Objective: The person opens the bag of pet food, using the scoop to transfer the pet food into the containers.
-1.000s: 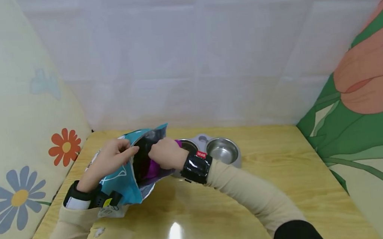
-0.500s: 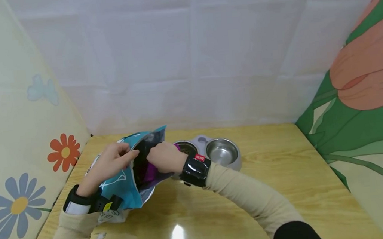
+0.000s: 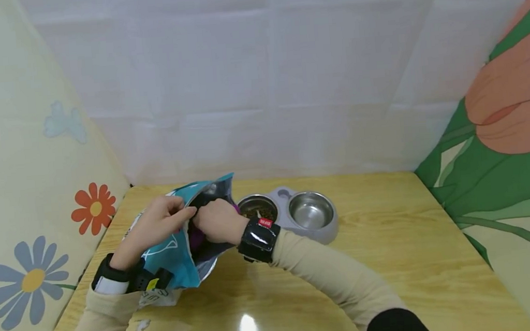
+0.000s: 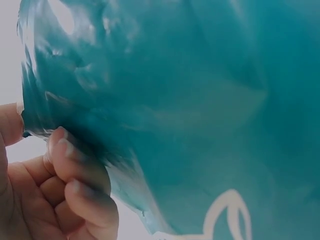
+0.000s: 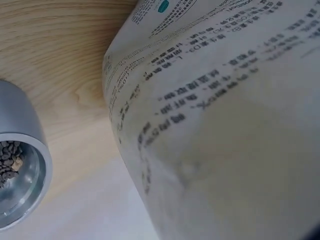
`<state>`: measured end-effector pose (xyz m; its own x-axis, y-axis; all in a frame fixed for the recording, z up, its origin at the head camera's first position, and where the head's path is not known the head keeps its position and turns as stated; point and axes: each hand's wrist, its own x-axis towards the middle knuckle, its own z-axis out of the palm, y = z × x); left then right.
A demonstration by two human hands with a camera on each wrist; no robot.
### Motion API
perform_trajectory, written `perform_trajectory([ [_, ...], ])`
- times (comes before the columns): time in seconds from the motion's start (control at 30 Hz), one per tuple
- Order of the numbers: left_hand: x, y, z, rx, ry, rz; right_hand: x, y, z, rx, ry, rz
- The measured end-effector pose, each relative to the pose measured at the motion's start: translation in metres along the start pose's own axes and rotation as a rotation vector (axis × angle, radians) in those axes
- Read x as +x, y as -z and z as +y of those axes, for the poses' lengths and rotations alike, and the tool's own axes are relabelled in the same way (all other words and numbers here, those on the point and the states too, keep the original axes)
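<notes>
That glossy teal plastic bag (image 3: pixel 172 261) bears white line drawings; the shadowed thing (image 3: pixel 196 237) inside looks purple, the rounded twin-bowl feeder (image 3: pixel 323 234) lilac-grey, the grained wooden table (image 3: pixel 392 238) yellow.

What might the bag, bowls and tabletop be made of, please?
The bag looks like glossy plastic, possibly foil-lined: creased, shiny, silvery inside. The bowls seem polished metal, given their silvery reflections. The tabletop may be glossy wood or laminate: grain, glare.
</notes>
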<state>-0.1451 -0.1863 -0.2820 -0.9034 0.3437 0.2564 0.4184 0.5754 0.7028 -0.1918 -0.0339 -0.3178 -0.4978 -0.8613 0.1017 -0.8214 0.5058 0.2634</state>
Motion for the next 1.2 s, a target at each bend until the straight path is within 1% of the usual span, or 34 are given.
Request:
perform_trajectory([
  [0.07, 0.000, 0.000, 0.000, -0.006, 0.001, -0.006, 0.001, 0.000, 0.001, 0.006, 0.000, -0.008],
  [0.3, 0.000, 0.002, -0.001, -0.006, 0.037, -0.017, 0.004, -0.003, 0.001, 0.048, -0.003, -0.004],
  [0.43, 0.000, 0.003, -0.001, -0.011, 0.030, -0.017, 0.005, -0.005, -0.001, 0.058, -0.024, -0.006],
  [0.63, 0.000, 0.002, 0.000, -0.001, 0.019, -0.012, 0.006, -0.008, -0.007, 0.193, -0.051, 0.042],
  [0.73, 0.001, 0.002, 0.000, 0.006, 0.009, -0.007, 0.007, -0.010, -0.008, 0.209, -0.064, 0.045],
  [0.93, 0.000, 0.001, 0.000, 0.004, 0.037, -0.010, 0.001, -0.008, -0.005, 0.246, -0.087, 0.015],
  [1.07, 0.000, 0.001, 0.001, 0.003, 0.040, -0.009, -0.006, -0.006, -0.001, 0.274, -0.102, 0.027],
  [1.2, 0.000, 0.001, 0.001, -0.007, 0.044, -0.013, -0.014, -0.003, 0.001, 0.269, -0.124, 0.041],
])
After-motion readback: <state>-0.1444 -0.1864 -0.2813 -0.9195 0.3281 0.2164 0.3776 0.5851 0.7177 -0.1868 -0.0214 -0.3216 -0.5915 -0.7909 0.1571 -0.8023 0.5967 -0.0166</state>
